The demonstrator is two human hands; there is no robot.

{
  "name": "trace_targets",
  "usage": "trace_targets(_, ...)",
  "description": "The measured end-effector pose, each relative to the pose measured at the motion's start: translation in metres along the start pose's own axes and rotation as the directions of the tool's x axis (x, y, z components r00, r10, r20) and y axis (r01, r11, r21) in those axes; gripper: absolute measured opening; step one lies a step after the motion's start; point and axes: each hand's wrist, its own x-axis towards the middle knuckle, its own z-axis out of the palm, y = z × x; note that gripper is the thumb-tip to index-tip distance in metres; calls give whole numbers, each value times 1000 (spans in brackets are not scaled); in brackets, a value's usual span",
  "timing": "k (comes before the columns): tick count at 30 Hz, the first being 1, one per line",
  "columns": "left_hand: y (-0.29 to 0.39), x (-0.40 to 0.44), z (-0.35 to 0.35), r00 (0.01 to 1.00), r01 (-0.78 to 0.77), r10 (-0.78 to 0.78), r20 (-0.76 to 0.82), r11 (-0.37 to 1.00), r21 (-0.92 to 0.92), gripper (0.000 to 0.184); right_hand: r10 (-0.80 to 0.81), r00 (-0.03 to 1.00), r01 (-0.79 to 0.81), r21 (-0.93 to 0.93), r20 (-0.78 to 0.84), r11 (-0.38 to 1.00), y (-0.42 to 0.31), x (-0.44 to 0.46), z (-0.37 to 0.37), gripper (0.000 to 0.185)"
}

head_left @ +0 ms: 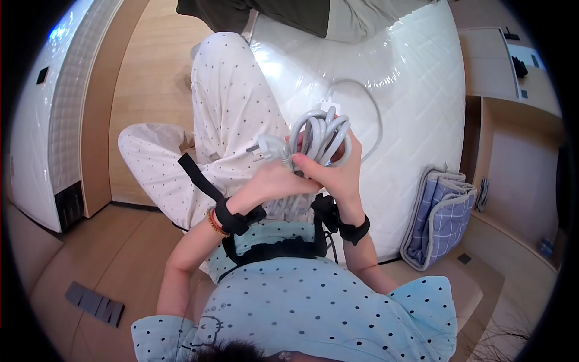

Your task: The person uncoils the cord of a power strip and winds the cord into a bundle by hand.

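A light grey power cord, wound into a thick coil, is held in front of my lap. My right hand is closed around the coil from the right, its thumb lying across the near side. My left hand is closed at the coil's lower left, close against the right hand; some of its fingers are hidden. Beside it, the cord's plug points left with its metal prongs showing. Just beyond the coil is a small white connector, from which a loose stretch of cable curves over the mattress.
I sit on a plastic-wrapped white mattress. A folded blue checked quilted mat lies on its right side. Another person's dark trousers show at the top. Grey strips lie on the lower left floor. A wooden cabinet stands right.
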Motion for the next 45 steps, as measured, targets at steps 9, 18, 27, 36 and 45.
trace_targets(9, -17, -1, -28, 988, -109, 24, -152, 807, -581, 37, -139, 990, 138, 39, 25, 990, 18, -1, -22, 61)
trace_targets(18, -25, -5, -73, 799, -467, 520, -303, 220, -856, 28, 541, 826, -561, -139, -155, 816, 45, -30, -74, 39)
trace_targets(27, -31, -7, -65, 886, -309, 412, -211, 188, -932, 29, 21, 974, 128, 625, -227, 770, 65, -31, -75, 23)
trace_targets(36, -34, 0, -40, 971, -76, 238, 7, 341, -937, 33, 136, 988, -131, -65, 77, 989, -3, -35, -50, 17)
trace_targets(45, -15, -5, -25, 998, -10, -47, -43, 551, -835, 36, -322, 921, 346, -80, 217, 935, 2, -19, 4, 39)
